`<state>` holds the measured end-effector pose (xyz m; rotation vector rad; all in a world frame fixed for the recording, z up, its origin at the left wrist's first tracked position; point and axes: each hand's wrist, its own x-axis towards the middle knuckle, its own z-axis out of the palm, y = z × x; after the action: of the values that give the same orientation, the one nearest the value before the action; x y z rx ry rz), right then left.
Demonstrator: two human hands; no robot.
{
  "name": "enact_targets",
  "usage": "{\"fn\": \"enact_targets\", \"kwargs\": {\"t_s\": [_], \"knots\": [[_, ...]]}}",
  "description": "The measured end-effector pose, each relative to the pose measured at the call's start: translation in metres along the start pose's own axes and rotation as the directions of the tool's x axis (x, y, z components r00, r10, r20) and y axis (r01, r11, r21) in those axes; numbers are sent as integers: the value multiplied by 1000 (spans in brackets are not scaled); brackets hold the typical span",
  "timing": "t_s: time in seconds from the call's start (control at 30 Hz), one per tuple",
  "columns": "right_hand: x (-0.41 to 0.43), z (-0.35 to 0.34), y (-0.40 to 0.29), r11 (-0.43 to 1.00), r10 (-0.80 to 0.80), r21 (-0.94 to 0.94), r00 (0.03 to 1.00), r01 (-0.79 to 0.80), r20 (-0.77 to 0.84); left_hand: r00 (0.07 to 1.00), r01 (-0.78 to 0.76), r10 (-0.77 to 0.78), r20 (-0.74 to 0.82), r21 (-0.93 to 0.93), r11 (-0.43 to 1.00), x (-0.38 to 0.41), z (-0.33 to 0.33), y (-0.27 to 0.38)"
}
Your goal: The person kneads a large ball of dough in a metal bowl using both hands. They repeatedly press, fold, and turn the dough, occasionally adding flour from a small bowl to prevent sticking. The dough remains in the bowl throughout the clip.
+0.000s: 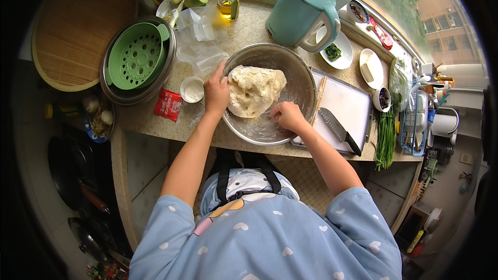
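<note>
A large lump of pale, rough dough (255,91) lies in a stainless steel mixing bowl (299,70) on the counter in front of me. My left hand (217,92) grips the bowl's left rim, with the fingers over its outside and the thumb towards the dough. Inside the bowl, my right hand (288,116) is low on the right, its fingers curled down at the floury bottom beside the dough. Whether those fingers pinch any scraps cannot be seen. Dry flour and dough bits cling to the bowl's inner wall.
Right of the bowl, a kitchen knife (336,128) and chopsticks (320,99) rest on a white cutting board (342,95). A blue electric kettle (297,11) stands behind. To the left are a flour cup (192,90), a red packet (168,105) and a green colander (136,56). Chives (386,136) overhang the counter edge.
</note>
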<state>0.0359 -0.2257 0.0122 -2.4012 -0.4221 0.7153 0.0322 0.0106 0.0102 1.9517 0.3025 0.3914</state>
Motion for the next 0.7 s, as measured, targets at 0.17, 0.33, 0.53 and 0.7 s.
{"fn": "enact_targets", "kwargs": {"t_s": [0.17,0.33,0.53,0.7], "knots": [[7,-22,-3,986,159,-29,980,-164,-117,1000,17,-17,15,9,1000,-1,0,2],[33,-56,-57,978,24,-177,899,-112,-437,1000,18,-18,11,16,1000,-1,-2,-1],[86,-23,-53,870,-470,-235,873,433,-131,1000,12,-12,11,-9,1000,0,-1,-1],[7,-45,-69,792,-568,-372,808,484,-156,999,50,-50,-9,-29,998,-2,-1,0]]}}
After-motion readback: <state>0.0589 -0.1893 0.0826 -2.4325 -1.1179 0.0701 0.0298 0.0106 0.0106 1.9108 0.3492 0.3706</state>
